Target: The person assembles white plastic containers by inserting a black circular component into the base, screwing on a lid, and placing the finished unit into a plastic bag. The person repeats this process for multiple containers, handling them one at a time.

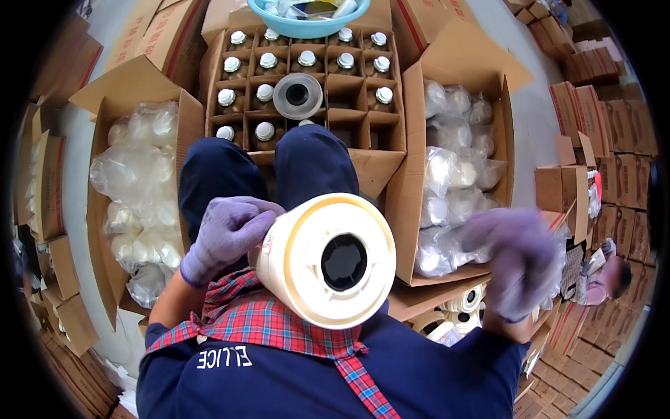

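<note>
My left hand (234,234), in a purple glove, is closed on the side of a large cream plastic drum-shaped body (296,283). The drum rests tilted against my lap, its round end up, with a dark round opening in the middle and a yellowish band near the rim. My right hand (516,255), also gloved in purple, is smeared by motion above the right edge of a carton (508,174) of plastic-wrapped pale pieces. Its fingers cannot be made out, nor whether it holds anything.
Ahead stands a divided carton (403,126) with several white-capped bottles (267,61) and a translucent round piece (299,108). A blue basin (307,29) sits behind it. More wrapped pieces fill a left carton (105,279). Cream parts (466,300) lie at right; another person (604,279) is beyond.
</note>
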### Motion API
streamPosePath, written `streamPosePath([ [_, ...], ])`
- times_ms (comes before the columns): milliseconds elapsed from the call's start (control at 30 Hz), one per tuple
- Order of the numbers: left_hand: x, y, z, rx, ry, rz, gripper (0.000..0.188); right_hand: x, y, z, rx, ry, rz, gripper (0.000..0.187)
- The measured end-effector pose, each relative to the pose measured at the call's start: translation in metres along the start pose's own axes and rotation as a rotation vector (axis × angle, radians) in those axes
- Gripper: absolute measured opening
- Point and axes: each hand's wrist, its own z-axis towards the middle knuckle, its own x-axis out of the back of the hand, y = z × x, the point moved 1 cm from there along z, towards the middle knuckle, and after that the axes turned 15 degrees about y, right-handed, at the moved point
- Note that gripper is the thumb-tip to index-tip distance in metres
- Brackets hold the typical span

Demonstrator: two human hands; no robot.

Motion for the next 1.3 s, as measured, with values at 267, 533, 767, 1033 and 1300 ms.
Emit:
streamPosePath([
  [267,-0.017,-0.004,0.062,0.130,-0.579,-0.031,0.024,-0.052,-0.008,0.007,0.860,-0.659,-0.042,0.025],
  [533,-0.039,-0.013,0.072,0.161,-0.711,0.033,0.024,-0.069,-0.001,0.004,0.809,-0.744,0.059,0.021],
  [767,-0.018,0.008,-0.036,-0.421,0.164,0.231,0.025,-0.049,0.023,-0.020,-0.239,-0.498,-0.316,0.017],
  [1033,0.010,-0.020,0.010,0.127,0.043,0.085,0.019,0.008,-0.026,0.003,-0.142,0.283,-0.259,0.018],
  [1300,-0.046,-0.022,0.092,0.164,-0.858,-0.012,0.026,-0.061,-0.004,0.004,0.720,-0.588,-0.089,0.021],
])
